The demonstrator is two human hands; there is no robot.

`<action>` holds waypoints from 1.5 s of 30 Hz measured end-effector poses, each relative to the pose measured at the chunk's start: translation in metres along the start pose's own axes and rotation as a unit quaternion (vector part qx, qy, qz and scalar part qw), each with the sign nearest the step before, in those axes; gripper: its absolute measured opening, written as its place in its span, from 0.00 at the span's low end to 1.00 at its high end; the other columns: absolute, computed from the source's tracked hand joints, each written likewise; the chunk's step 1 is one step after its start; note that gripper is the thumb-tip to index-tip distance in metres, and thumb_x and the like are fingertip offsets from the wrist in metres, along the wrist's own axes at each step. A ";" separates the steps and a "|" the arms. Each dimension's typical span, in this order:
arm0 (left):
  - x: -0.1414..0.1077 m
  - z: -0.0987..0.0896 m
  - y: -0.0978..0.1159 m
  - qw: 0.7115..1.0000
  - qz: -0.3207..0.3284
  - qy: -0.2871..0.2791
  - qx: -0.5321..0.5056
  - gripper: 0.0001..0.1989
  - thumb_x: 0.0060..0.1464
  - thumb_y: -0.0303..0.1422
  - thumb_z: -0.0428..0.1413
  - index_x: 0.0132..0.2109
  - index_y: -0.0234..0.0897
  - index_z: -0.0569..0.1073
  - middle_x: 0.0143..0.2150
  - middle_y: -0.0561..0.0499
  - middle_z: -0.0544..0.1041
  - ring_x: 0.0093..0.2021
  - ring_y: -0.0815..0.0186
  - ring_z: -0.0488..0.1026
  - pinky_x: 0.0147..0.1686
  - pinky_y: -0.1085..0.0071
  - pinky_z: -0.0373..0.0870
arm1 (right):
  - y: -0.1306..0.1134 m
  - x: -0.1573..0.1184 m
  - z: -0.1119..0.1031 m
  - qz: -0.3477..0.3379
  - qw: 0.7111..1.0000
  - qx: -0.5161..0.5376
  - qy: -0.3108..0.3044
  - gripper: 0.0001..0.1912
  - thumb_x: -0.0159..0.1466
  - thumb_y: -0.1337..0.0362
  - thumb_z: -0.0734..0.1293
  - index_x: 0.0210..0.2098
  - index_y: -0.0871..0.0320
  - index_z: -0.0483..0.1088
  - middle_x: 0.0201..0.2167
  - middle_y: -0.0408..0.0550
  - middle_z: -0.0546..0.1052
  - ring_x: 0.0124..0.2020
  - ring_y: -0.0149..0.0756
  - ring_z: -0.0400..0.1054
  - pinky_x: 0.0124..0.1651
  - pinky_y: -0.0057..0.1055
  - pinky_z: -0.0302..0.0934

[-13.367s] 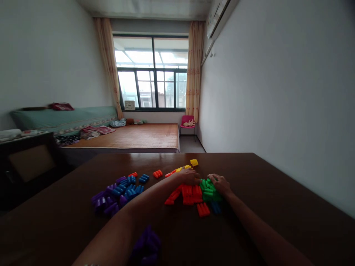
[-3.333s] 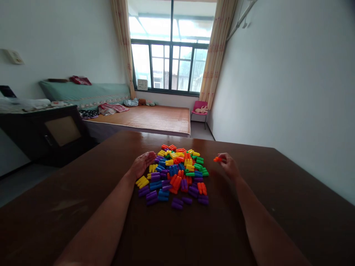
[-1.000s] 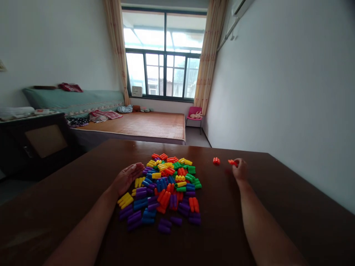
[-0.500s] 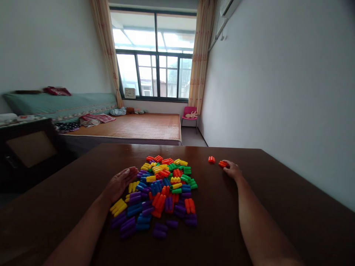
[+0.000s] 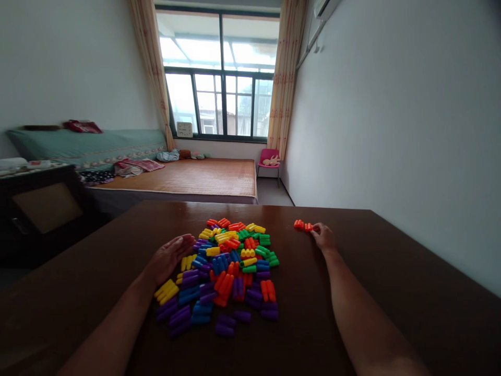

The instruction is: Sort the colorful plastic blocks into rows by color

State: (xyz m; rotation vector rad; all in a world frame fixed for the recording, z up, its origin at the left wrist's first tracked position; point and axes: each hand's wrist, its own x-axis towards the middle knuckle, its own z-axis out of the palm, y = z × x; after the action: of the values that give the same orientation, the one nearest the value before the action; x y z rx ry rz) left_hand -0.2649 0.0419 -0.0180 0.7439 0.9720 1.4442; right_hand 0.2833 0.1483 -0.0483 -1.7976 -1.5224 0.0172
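A spread pile of plastic building blocks (image 5: 224, 262), in purple, blue, yellow, green and orange-red, covers the middle of the table. My left hand (image 5: 169, 257) rests along the pile's left side, fingers stretched out and holding nothing. Over on the right, my right hand (image 5: 323, 236) has its fingertips closed on an orange-red block (image 5: 308, 227). That block lies right beside another orange-red block (image 5: 298, 224); whether the two touch I cannot tell.
The dark brown table (image 5: 305, 313) reaches toward a bed (image 5: 203, 175) with a woven mat. A dark cabinet (image 5: 43, 209) stands at the left. Beyond the table are a pink chair (image 5: 269, 156) and a window (image 5: 223, 78).
My right hand has moved left with the orange-red block, bringing it up beside the other one. The left hand and the pile stay as they were.
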 end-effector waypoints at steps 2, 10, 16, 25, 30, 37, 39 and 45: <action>-0.001 0.001 0.001 1.000 0.001 0.000 0.001 0.10 0.56 0.24 0.54 0.44 0.30 0.77 0.48 0.39 0.79 0.51 0.58 0.75 0.53 0.65 0.72 | -0.001 -0.001 0.000 -0.008 1.000 0.005 0.002 0.06 0.57 0.63 0.66 0.35 0.53 0.73 0.33 0.46 0.75 0.31 0.34 0.67 0.36 0.30 0.59; -0.006 0.007 0.001 1.000 0.008 0.001 0.006 0.09 0.56 0.25 0.55 0.43 0.29 0.77 0.46 0.39 0.79 0.49 0.59 0.76 0.53 0.65 0.72 | -0.030 0.001 -0.005 -0.073 0.995 0.046 0.050 0.14 0.59 0.63 0.63 0.42 0.58 0.73 0.41 0.54 0.75 0.36 0.39 0.67 0.45 0.38 0.61; -0.005 0.005 -0.001 1.000 0.010 -0.005 0.003 0.09 0.57 0.26 0.54 0.44 0.29 0.77 0.47 0.39 0.79 0.50 0.59 0.75 0.53 0.65 0.72 | -0.137 -0.046 0.019 -0.249 0.926 0.202 -0.199 0.14 0.63 0.57 0.61 0.43 0.56 0.74 0.41 0.49 0.77 0.39 0.37 0.70 0.46 0.34 0.64; -0.006 0.005 -0.001 1.000 0.013 -0.011 0.003 0.10 0.58 0.26 0.54 0.44 0.29 0.77 0.46 0.40 0.80 0.50 0.59 0.75 0.53 0.66 0.72 | -0.185 -0.090 0.036 -0.281 0.913 0.081 -0.284 0.21 0.63 0.61 0.63 0.55 0.57 0.68 0.44 0.53 0.73 0.43 0.38 0.69 0.49 0.33 0.61; -0.007 0.006 0.000 1.000 0.011 -0.009 0.006 0.10 0.57 0.26 0.54 0.45 0.30 0.77 0.46 0.39 0.80 0.51 0.59 0.75 0.54 0.64 0.71 | -0.179 -0.085 0.038 -0.290 0.911 0.133 -0.260 0.14 0.57 0.62 0.68 0.43 0.58 0.71 0.41 0.50 0.73 0.43 0.39 0.67 0.49 0.36 0.61; -0.008 0.008 0.001 1.000 0.008 0.004 0.008 0.09 0.57 0.26 0.55 0.43 0.30 0.77 0.46 0.39 0.79 0.50 0.58 0.75 0.55 0.63 0.70 | -0.183 -0.090 0.035 -0.217 0.894 0.253 -0.300 0.21 0.53 0.66 0.68 0.47 0.55 0.69 0.36 0.44 0.72 0.30 0.30 0.65 0.35 0.29 0.64; -0.007 0.008 0.002 1.000 0.005 0.007 0.005 0.09 0.56 0.26 0.55 0.43 0.30 0.77 0.46 0.39 0.80 0.50 0.59 0.76 0.55 0.63 0.70 | -0.180 -0.083 0.033 -0.186 0.893 0.283 -0.296 0.22 0.53 0.63 0.68 0.48 0.55 0.70 0.34 0.44 0.71 0.29 0.30 0.65 0.35 0.29 0.64; -0.005 0.005 0.001 1.000 0.004 0.000 -0.004 0.09 0.56 0.24 0.55 0.44 0.30 0.77 0.47 0.39 0.79 0.50 0.58 0.75 0.54 0.64 0.72 | -0.110 -0.016 0.014 0.000 0.942 0.323 -0.089 0.25 0.53 0.48 0.68 0.43 0.58 0.67 0.32 0.47 0.73 0.31 0.35 0.69 0.34 0.31 0.66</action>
State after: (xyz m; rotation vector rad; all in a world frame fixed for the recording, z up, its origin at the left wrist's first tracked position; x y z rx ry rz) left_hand -0.2606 0.0377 -0.0140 0.7423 0.9631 1.4548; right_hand 0.1804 0.1414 -0.0052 -1.2855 -1.4163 0.6238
